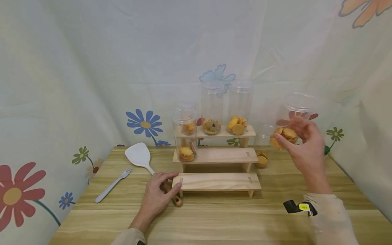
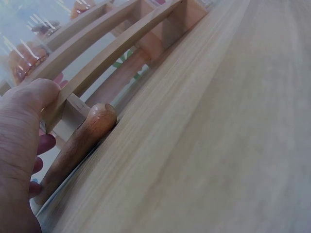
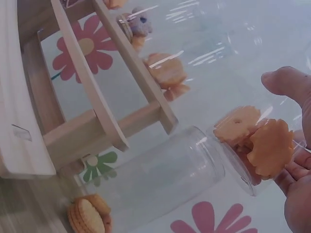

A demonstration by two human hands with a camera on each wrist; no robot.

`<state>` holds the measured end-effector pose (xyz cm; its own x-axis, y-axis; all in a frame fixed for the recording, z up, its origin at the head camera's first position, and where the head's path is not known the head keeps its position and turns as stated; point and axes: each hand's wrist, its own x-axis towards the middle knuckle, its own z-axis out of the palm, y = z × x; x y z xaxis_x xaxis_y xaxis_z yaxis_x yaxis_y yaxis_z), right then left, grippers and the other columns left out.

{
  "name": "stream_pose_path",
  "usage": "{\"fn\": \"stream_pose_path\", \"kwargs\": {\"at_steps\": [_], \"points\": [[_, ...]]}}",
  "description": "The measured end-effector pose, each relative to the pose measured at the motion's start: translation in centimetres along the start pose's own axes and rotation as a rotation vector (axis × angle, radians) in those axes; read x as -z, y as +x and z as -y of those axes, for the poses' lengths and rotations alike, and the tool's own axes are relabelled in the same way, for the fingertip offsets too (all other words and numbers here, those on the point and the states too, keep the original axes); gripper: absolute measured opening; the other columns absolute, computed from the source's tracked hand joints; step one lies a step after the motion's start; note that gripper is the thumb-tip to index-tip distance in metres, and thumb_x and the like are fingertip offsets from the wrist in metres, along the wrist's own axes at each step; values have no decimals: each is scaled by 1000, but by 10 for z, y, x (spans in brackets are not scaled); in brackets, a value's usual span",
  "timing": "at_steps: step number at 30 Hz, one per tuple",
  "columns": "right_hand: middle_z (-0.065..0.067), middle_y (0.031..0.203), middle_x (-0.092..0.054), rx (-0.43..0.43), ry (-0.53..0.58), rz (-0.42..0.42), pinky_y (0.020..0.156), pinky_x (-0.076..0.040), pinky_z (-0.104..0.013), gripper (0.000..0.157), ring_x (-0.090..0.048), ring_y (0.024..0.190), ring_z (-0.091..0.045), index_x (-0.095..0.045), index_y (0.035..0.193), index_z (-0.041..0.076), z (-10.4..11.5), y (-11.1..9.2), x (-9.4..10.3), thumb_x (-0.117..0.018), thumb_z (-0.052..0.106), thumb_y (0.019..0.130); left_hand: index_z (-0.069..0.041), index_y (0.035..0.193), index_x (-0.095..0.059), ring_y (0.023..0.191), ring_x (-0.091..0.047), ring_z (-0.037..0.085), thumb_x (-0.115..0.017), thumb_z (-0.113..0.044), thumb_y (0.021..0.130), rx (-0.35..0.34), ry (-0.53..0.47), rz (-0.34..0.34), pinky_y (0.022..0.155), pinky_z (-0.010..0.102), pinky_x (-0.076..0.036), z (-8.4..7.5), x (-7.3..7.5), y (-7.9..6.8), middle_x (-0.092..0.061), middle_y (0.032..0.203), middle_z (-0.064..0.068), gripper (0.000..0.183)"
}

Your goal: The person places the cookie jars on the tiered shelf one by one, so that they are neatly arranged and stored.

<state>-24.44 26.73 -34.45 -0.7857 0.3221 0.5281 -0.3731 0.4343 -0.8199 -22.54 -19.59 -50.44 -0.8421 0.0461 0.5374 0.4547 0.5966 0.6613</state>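
Observation:
A three-tier wooden rack point(image 1: 216, 181) stands mid-table. My left hand point(image 1: 157, 192) pinches the left end of its lowest shelf, seen close in the left wrist view, near a spatula's wooden handle point(image 2: 90, 141). To the right, my right hand point(image 1: 309, 146) holds a clear lidded jar point(image 1: 299, 102) with cookies point(image 3: 272, 148) at the bottom, raised above the table. Beside the rack, another clear jar point(image 1: 261, 160) with cookies stands on the table. One cookie jar point(image 1: 185, 136) occupies the middle tier's left end. The top tier bears jars point(image 1: 212, 105) in a row, its left one partly hidden.
Left of the rack lies the spatula's white blade point(image 1: 138, 154), its handle passing under my left hand to the rack's front left leg. A pale fork point(image 1: 113, 185) lies farther left on the wood-grain table point(image 1: 220, 224). A flower-printed cloth point(image 1: 147, 51) hangs behind and at both sides.

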Motion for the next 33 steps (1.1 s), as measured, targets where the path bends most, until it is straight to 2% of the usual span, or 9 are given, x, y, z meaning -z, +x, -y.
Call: {"fn": "stream_pose_path", "kwargs": {"at_steps": [5,11,15,22,26,33], "points": [[5,137,-76,47,9,40,107,-44,-21,66,-63,122,-5,-63,151,18,4,-4,-9,-94,15,92,-27,126,-84,99,-63,19,-93,-35,93,2,12,1,85,37,-52,0,1,0,-75,110,-13,36],[-5,138,-71,53,12,103,107,-45,-16,66,-62,125,-3,-62,149,12,13,-10,-23,-95,17,92,-26,126,-84,100,-64,21,-93,-35,92,-2,15,-2,86,38,-52,1,1,0,-75,111,-12,36],[-13,141,-69,75,59,190,108,-46,-12,67,-65,126,-9,-60,150,7,20,-16,-39,-94,17,93,-24,126,-85,100,-65,22,-94,-33,91,-4,12,-11,86,38,-51,2,2,-1,-76,111,-11,37],[-17,140,-67,99,149,319,109,-49,-14,70,-67,130,-26,-60,150,0,31,-21,-72,-96,15,91,-27,126,-84,101,-65,22,-93,-35,93,-2,5,-2,86,37,-52,0,3,-1,-76,111,-12,36],[-19,139,-66,76,181,362,111,-51,-20,73,-66,129,-27,-60,149,-1,36,-22,-91,-97,16,89,-27,126,-84,100,-65,21,-93,-35,93,-9,4,-4,86,36,-52,0,3,-1,-75,111,-13,36],[-20,143,-66,66,163,390,118,-52,-43,78,-67,135,-32,-60,150,1,39,-29,-122,-100,20,86,-26,126,-84,99,-65,20,-94,-35,92,-13,0,-7,85,35,-52,0,1,0,-76,110,-11,36]]}}
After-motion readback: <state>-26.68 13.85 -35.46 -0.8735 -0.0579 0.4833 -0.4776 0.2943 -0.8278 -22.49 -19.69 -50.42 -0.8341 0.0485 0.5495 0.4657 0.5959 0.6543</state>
